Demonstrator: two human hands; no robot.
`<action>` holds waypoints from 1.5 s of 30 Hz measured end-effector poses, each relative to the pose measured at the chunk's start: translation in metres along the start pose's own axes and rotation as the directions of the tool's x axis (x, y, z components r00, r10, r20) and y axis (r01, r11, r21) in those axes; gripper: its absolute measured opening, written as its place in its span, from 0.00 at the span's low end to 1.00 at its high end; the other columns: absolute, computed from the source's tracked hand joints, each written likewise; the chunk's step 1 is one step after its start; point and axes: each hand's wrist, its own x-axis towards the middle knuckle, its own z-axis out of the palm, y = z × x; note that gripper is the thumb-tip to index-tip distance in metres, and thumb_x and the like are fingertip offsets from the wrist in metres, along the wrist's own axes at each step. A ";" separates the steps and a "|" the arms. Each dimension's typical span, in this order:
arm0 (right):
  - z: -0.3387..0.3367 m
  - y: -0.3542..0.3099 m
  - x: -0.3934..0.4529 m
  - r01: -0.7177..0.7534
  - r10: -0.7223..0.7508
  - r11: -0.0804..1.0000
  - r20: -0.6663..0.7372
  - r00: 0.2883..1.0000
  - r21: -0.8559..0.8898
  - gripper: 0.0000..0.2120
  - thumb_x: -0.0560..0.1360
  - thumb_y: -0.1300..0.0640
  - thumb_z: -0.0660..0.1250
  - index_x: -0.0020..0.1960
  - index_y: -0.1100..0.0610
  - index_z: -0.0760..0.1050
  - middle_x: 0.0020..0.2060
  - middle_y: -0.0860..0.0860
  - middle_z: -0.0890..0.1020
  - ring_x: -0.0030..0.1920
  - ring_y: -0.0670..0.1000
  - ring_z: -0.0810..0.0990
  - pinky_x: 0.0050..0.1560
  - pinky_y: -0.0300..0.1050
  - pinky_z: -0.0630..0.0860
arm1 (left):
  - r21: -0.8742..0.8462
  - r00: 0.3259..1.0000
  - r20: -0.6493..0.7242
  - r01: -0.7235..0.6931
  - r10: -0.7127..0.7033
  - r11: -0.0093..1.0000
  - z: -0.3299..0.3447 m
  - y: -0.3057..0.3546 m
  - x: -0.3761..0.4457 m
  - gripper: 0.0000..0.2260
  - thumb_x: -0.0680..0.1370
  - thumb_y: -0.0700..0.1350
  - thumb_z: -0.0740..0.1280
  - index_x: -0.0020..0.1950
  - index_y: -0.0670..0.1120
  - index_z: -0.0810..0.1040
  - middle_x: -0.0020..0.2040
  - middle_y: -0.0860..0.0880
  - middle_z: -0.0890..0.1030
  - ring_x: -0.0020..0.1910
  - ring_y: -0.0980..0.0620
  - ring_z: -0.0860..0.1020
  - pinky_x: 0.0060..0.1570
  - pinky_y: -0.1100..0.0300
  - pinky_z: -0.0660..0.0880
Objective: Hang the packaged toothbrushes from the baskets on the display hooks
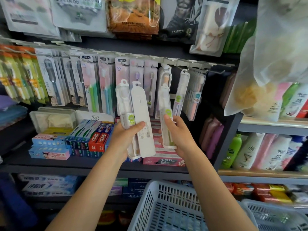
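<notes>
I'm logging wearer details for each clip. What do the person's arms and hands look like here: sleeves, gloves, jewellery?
Both forearms are bare up to the frame edge, with no sleeves showing. The left hand and right hand wear no gloves. No watch, bracelet or ring is visible on the parts in view.

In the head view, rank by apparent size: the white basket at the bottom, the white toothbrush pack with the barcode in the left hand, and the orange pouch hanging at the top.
1. white basket, though nearest the camera
2. orange pouch, partly cropped
3. white toothbrush pack
</notes>
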 end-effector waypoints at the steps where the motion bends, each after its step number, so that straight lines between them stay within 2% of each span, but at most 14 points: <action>1: -0.003 -0.001 0.001 -0.009 0.009 1.000 0.006 1.000 0.028 0.17 0.79 0.42 0.67 0.62 0.51 0.73 0.53 0.54 0.81 0.48 0.56 0.83 0.52 0.58 0.83 | 0.000 1.000 -0.004 0.005 -0.005 1.000 0.002 -0.001 0.001 0.09 0.75 0.39 0.75 0.53 0.49 0.82 0.48 0.49 0.87 0.47 0.51 0.86 0.49 0.51 0.81; 3: -0.010 -0.005 0.000 -0.009 0.004 0.993 0.044 0.999 0.114 0.14 0.82 0.50 0.66 0.65 0.53 0.73 0.52 0.56 0.81 0.40 0.54 0.84 0.41 0.49 0.83 | 0.003 1.000 -0.007 0.013 -0.013 1.000 0.006 -0.002 0.003 0.10 0.75 0.40 0.75 0.54 0.49 0.82 0.48 0.49 0.87 0.48 0.50 0.86 0.48 0.51 0.81; 5: -0.017 -0.006 0.000 0.042 -0.051 0.983 0.048 0.998 0.181 0.13 0.81 0.54 0.67 0.65 0.53 0.74 0.52 0.59 0.83 0.40 0.57 0.84 0.40 0.50 0.83 | 0.001 1.000 -0.003 0.020 -0.020 1.000 0.011 -0.001 0.005 0.11 0.75 0.40 0.75 0.55 0.48 0.81 0.49 0.49 0.87 0.49 0.49 0.85 0.48 0.51 0.80; 7: -0.022 -0.007 0.001 0.131 -0.135 0.968 0.002 0.991 0.212 0.12 0.82 0.53 0.67 0.65 0.52 0.74 0.48 0.59 0.84 0.37 0.59 0.82 0.37 0.51 0.82 | -0.004 1.000 0.010 0.026 -0.026 1.000 0.017 0.000 0.007 0.12 0.75 0.40 0.75 0.57 0.48 0.80 0.51 0.48 0.87 0.50 0.49 0.85 0.49 0.50 0.81; 11: -0.036 -0.010 0.006 0.249 -0.234 0.951 -0.100 0.967 0.182 0.13 0.83 0.51 0.64 0.66 0.50 0.74 0.40 0.56 0.82 0.28 0.56 0.77 0.29 0.48 0.77 | 0.010 0.999 0.023 0.023 -0.023 1.000 0.029 0.001 0.009 0.12 0.75 0.40 0.76 0.55 0.49 0.81 0.49 0.50 0.87 0.48 0.50 0.86 0.49 0.49 0.81; 15: -0.047 -0.013 0.009 0.265 -0.241 0.941 -0.132 0.962 0.211 0.11 0.83 0.51 0.63 0.65 0.48 0.76 0.40 0.57 0.81 0.27 0.55 0.75 0.29 0.47 0.75 | 0.016 0.999 0.035 0.032 -0.033 0.999 0.038 -0.001 0.011 0.14 0.74 0.41 0.76 0.58 0.47 0.80 0.50 0.49 0.87 0.49 0.49 0.86 0.49 0.48 0.81; 20: -0.042 -0.020 0.009 0.234 -0.238 0.960 0.012 0.971 0.152 0.14 0.83 0.50 0.65 0.67 0.50 0.76 0.36 0.55 0.81 0.29 0.58 0.75 0.29 0.48 0.74 | -0.010 0.999 0.021 0.032 -0.032 0.999 0.040 -0.003 0.013 0.14 0.74 0.40 0.76 0.58 0.48 0.80 0.50 0.49 0.87 0.49 0.49 0.86 0.49 0.50 0.81; 23: -0.031 -0.024 0.012 0.220 -0.225 0.963 0.018 0.974 0.154 0.14 0.83 0.50 0.64 0.67 0.51 0.75 0.35 0.55 0.80 0.26 0.56 0.74 0.27 0.45 0.73 | -0.016 1.000 0.010 0.025 -0.025 1.000 0.037 -0.002 0.012 0.14 0.74 0.39 0.75 0.58 0.48 0.80 0.50 0.49 0.87 0.49 0.49 0.86 0.50 0.50 0.81; 27: -0.022 -0.028 0.018 0.219 -0.228 0.960 0.034 0.973 0.174 0.13 0.84 0.51 0.63 0.66 0.52 0.75 0.36 0.56 0.80 0.25 0.56 0.74 0.27 0.45 0.73 | -0.003 1.000 -0.010 0.015 -0.015 1.000 0.034 0.002 0.012 0.12 0.74 0.40 0.76 0.56 0.49 0.80 0.49 0.50 0.87 0.48 0.50 0.86 0.46 0.52 0.81; 32: -0.022 -0.024 0.023 0.242 -0.224 0.944 -0.101 0.969 0.224 0.17 0.83 0.51 0.64 0.70 0.54 0.72 0.35 0.57 0.82 0.25 0.56 0.75 0.28 0.45 0.74 | 0.007 1.000 -0.008 0.000 0.000 1.000 0.033 0.003 0.013 0.11 0.75 0.40 0.75 0.55 0.49 0.80 0.48 0.51 0.87 0.47 0.51 0.86 0.42 0.54 0.80; 36: -0.036 -0.024 0.020 0.244 -0.194 0.935 -0.205 0.959 0.259 0.12 0.83 0.53 0.64 0.65 0.52 0.75 0.33 0.56 0.81 0.25 0.55 0.75 0.27 0.45 0.74 | 0.010 1.000 0.008 0.009 -0.009 1.000 0.038 0.001 0.012 0.12 0.75 0.40 0.75 0.55 0.49 0.80 0.47 0.51 0.87 0.46 0.52 0.86 0.45 0.52 0.81; 39: -0.041 -0.027 0.022 0.245 -0.206 0.946 -0.190 0.960 0.212 0.11 0.83 0.53 0.64 0.64 0.53 0.76 0.34 0.58 0.81 0.25 0.56 0.75 0.29 0.47 0.74 | 0.013 1.000 0.014 0.021 -0.021 1.000 0.044 -0.001 0.012 0.12 0.74 0.40 0.76 0.56 0.48 0.80 0.49 0.49 0.87 0.48 0.50 0.86 0.48 0.50 0.81; 43: -0.046 -0.032 0.022 0.230 -0.203 0.958 -0.162 0.966 0.170 0.12 0.83 0.52 0.63 0.64 0.55 0.76 0.35 0.59 0.81 0.24 0.56 0.76 0.28 0.47 0.75 | 0.025 0.999 0.038 0.007 -0.008 1.000 0.052 -0.001 0.010 0.11 0.75 0.39 0.75 0.56 0.49 0.81 0.47 0.50 0.87 0.46 0.51 0.86 0.44 0.54 0.81; 45: -0.049 -0.034 0.022 0.213 -0.189 0.962 -0.152 0.970 0.169 0.11 0.83 0.52 0.63 0.63 0.55 0.76 0.36 0.60 0.81 0.24 0.56 0.76 0.27 0.46 0.74 | 0.029 0.999 0.040 0.009 -0.010 1.000 0.054 -0.002 0.008 0.12 0.75 0.39 0.75 0.57 0.49 0.81 0.49 0.50 0.87 0.48 0.50 0.86 0.48 0.52 0.81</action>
